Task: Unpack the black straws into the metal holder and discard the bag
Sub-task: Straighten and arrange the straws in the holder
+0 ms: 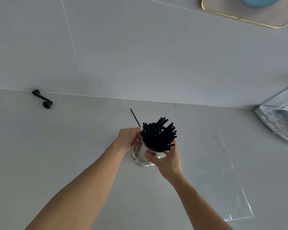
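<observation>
Around the metal holder on the worktop both hands curl — left hand, right hand — black straws inside; clear bag lies right of it.

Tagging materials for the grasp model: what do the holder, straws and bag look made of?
Holder: polished metal, likely stainless; mirror shine, punched slots.
Straws: matte black, plastic or paper; cannot tell.
Bag: thin clear plastic film; counter shows through, edges glint.
</observation>
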